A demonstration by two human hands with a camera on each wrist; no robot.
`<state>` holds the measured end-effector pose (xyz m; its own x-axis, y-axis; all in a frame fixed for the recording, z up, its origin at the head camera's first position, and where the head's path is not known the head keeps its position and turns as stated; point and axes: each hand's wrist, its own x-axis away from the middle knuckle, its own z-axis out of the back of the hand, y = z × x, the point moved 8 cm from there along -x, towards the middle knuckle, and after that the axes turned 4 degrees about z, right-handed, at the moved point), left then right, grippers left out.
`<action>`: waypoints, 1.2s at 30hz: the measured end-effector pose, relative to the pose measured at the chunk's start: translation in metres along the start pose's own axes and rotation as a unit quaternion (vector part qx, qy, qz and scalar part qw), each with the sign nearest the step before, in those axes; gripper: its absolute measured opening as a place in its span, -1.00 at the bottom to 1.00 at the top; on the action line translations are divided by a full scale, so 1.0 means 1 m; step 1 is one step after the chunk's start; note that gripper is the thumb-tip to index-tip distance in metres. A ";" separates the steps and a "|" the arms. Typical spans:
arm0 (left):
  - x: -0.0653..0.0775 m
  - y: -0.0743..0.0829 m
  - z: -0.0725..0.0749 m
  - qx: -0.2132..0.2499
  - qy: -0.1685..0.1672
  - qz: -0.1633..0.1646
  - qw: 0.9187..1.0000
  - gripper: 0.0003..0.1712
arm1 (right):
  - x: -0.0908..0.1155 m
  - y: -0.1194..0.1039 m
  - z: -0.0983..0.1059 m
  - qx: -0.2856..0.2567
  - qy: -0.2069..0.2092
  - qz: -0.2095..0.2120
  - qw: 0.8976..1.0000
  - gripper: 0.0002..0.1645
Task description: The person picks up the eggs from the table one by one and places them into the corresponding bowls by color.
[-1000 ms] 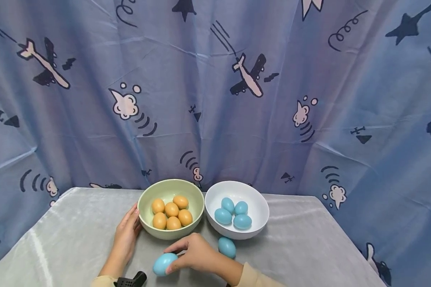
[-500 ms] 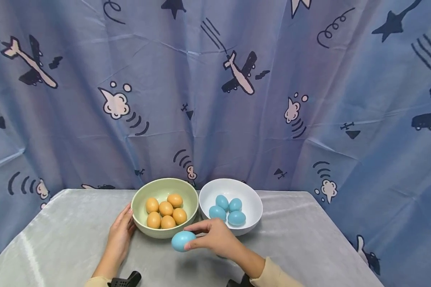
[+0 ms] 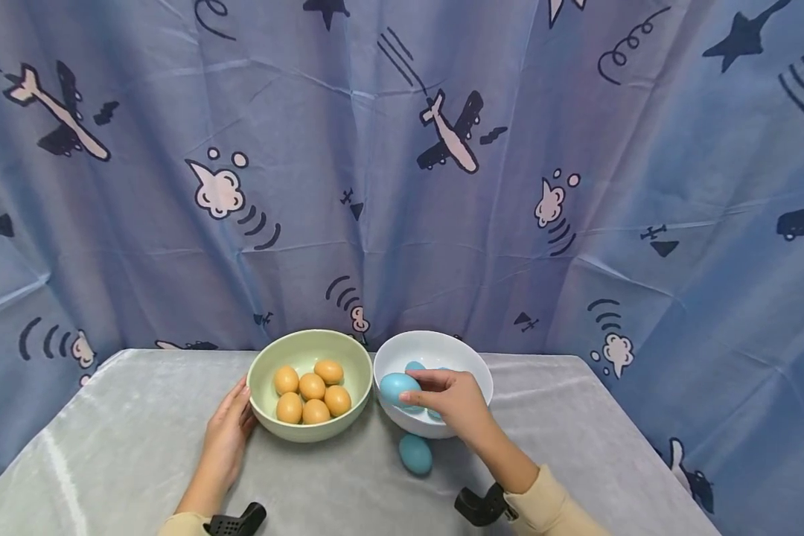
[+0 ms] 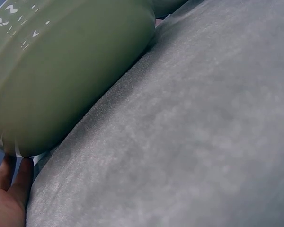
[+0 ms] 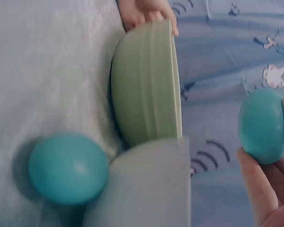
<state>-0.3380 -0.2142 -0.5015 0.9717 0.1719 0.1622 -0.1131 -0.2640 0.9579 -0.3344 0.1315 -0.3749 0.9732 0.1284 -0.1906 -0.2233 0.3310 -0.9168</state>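
My right hand [image 3: 457, 402] pinches a blue egg [image 3: 399, 389] between thumb and fingers, over the white bowl [image 3: 482, 380]. In the right wrist view the held egg [image 5: 264, 126] is above the bowl's rim. Other blue eggs lie in that bowl, partly hidden behind the hand. Another blue egg [image 3: 415, 455] rests on the table just in front of the white bowl. My left hand [image 3: 226, 432] touches the left side of the green bowl [image 3: 308, 433] with its fingers extended along the wall. Several yellow-orange eggs [image 3: 312, 386] sit inside the green bowl.
Both bowls stand side by side near the back of a table [image 3: 141, 424] covered in pale grey cloth. Behind it hangs a blue curtain [image 3: 348, 149] with printed airplanes. Dark wrist devices [image 3: 480, 506] sit by the sleeves.
My right hand has carried the blue egg from the table in front of the green bowl, up and rightward over the white bowl. The left hand stays at the green bowl.
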 end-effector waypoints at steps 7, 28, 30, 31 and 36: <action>0.000 0.003 -0.003 -0.003 0.001 -0.002 1.000 -0.24 | -0.014 0.017 0.015 0.017 0.025 -0.016 0.999 -0.54; 0.001 0.005 -0.004 -0.005 -0.001 -0.008 1.000 -0.22 | -0.033 0.048 0.014 0.122 0.009 -0.004 0.993 -0.53; 0.001 0.005 -0.004 -0.006 -0.002 -0.008 1.000 -0.21 | -0.033 0.048 0.012 0.132 0.002 0.002 0.991 -0.54; 0.002 0.005 -0.004 -0.007 -0.003 -0.007 1.000 -0.21 | -0.033 0.048 0.011 0.137 -0.003 0.006 0.991 -0.54; 0.003 0.003 -0.002 -0.008 -0.001 -0.001 1.000 -0.23 | -0.033 0.048 0.006 0.164 -0.016 0.016 0.986 -0.54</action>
<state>-0.3361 -0.2132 -0.4976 0.9723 0.1713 0.1591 -0.1138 -0.2475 0.9622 -0.3775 0.1494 -0.4108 0.9646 0.1715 -0.2005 -0.2638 0.6097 -0.7475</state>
